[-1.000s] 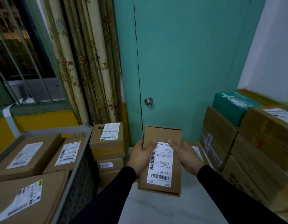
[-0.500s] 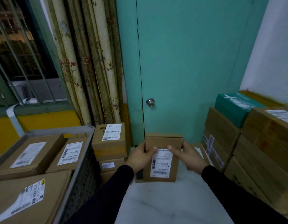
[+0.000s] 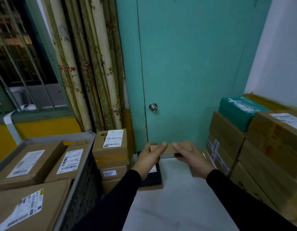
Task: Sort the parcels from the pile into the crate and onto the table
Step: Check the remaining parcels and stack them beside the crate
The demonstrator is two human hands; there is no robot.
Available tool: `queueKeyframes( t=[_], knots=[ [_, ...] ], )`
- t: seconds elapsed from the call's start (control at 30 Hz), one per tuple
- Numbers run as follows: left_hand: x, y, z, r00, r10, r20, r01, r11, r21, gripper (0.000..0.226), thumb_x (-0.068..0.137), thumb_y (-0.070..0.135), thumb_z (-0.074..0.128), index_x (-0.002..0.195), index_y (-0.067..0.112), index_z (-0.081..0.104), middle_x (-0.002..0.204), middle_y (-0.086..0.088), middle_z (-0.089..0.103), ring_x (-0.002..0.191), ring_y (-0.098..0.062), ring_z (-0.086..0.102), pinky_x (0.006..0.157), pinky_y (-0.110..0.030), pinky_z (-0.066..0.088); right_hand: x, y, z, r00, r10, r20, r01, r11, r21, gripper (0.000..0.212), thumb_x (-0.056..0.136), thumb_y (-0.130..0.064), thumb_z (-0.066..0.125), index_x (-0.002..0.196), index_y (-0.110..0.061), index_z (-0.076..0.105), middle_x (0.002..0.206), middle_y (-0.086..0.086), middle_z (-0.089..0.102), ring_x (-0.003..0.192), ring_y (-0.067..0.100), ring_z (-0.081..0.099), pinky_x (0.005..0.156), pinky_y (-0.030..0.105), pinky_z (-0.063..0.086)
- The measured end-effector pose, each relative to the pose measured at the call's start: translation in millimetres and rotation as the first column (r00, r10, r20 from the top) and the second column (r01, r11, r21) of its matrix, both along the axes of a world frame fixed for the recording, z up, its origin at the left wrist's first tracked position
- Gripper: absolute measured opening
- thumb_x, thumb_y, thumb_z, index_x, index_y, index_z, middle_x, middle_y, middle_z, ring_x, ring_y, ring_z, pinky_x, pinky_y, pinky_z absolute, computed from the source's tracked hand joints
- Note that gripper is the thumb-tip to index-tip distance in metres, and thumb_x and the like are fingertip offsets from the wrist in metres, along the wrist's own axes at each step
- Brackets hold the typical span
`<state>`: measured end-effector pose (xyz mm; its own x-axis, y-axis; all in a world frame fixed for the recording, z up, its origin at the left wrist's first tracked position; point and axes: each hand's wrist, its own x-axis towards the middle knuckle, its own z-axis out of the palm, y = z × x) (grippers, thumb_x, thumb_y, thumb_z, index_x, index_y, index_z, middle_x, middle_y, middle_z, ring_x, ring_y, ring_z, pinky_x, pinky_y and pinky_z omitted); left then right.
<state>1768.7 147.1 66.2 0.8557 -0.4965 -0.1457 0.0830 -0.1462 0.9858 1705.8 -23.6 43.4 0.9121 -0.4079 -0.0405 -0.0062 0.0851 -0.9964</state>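
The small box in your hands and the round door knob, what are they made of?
The small box, held by the left hand and right hand, looks like plain matte brown cardboard. The door knob looks like shiny metal: silvery, with a bright glint, though plated plastic is possible.

A teal painted door with a round metal knob stands beside floral patterned curtains and a barred window, left, in dim light

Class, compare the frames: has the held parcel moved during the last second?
Yes. The parcel, held by both hands, has gone forward and down toward the base of the door, tipping so its label no longer shows.
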Motion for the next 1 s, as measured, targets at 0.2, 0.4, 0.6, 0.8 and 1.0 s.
queueKeyframes(
  t=[0.2, 0.4, 0.6, 0.8, 1.0],
  knots=[
    [-4, -3, 6, 0.992, 0.031, 0.121, -0.04, 0.997, 0.07, 0.042, 0.095, 0.051, 0.062, 0.119, 0.017, 0.057, 0.111, -0.001, 0.066, 0.1, -0.011, 0.063, 0.081, -0.022, 0.05, 0, 2, -7, 0.998, -0.037, 0.042, 0.039, 0.998, -0.045, 0.063, 0.066, -0.058, 0.077, 0.104, -0.011, 0.059, 0.114, 0.016, 0.068, 0.106, 0.024, 0.071, 0.096, 0.038, 0.058],
    [-3, 2, 1, 0.988, 0.011, 0.155, -0.03, 0.992, 0.122, 0.063, 0.089, 0.061, 0.064, 0.132, 0.018, 0.051, 0.122, -0.002, 0.064, 0.112, -0.017, 0.061, 0.097, -0.032, 0.05, 1, 3, -7, 0.999, -0.017, 0.038, 0.019, 0.999, -0.038, 0.068, 0.059, -0.059, 0.083, 0.103, -0.012, 0.058, 0.103, 0.009, 0.067, 0.1, 0.019, 0.068, 0.099, 0.043, 0.056],
    [-6, 3, 5, 0.982, 0.0, 0.189, -0.029, 0.988, 0.148, 0.049, 0.094, 0.054, 0.062, 0.125, 0.017, 0.053, 0.115, -0.003, 0.063, 0.101, -0.013, 0.06, 0.071, -0.019, 0.045, -1, 7, -6, 0.999, -0.039, 0.024, 0.04, 0.998, -0.05, 0.061, 0.067, -0.056, 0.079, 0.103, -0.012, 0.058, 0.111, 0.016, 0.067, 0.106, 0.026, 0.069, 0.1, 0.045, 0.056],
    [-6, 11, 1, 0.997, -0.068, 0.044, 0.064, 0.995, 0.078, 0.082, 0.072, 0.076, 0.066, 0.135, 0.027, 0.051, 0.133, -0.004, 0.053, 0.12, -0.019, 0.056, 0.111, -0.04, 0.044, -4, 4, -5, 1.0, 0.01, 0.011, -0.012, 0.991, 0.136, 0.039, 0.089, -0.043, 0.065, 0.107, -0.009, 0.061, 0.117, 0.017, 0.06, 0.112, 0.023, 0.063, 0.096, 0.035, 0.055],
    [-4, 13, 14, 0.983, 0.007, -0.183, -0.025, 0.995, -0.096, 0.033, 0.103, 0.037, 0.054, 0.129, 0.018, 0.058, 0.121, -0.007, 0.063, 0.102, -0.016, 0.062, 0.085, -0.027, 0.054, 1, -3, -3, 0.999, -0.028, -0.019, 0.033, 0.947, 0.318, 0.024, 0.103, -0.023, 0.056, 0.09, -0.01, 0.071, 0.107, 0.014, 0.07, 0.091, 0.023, 0.068, 0.089, 0.042, 0.053]
  ],
)
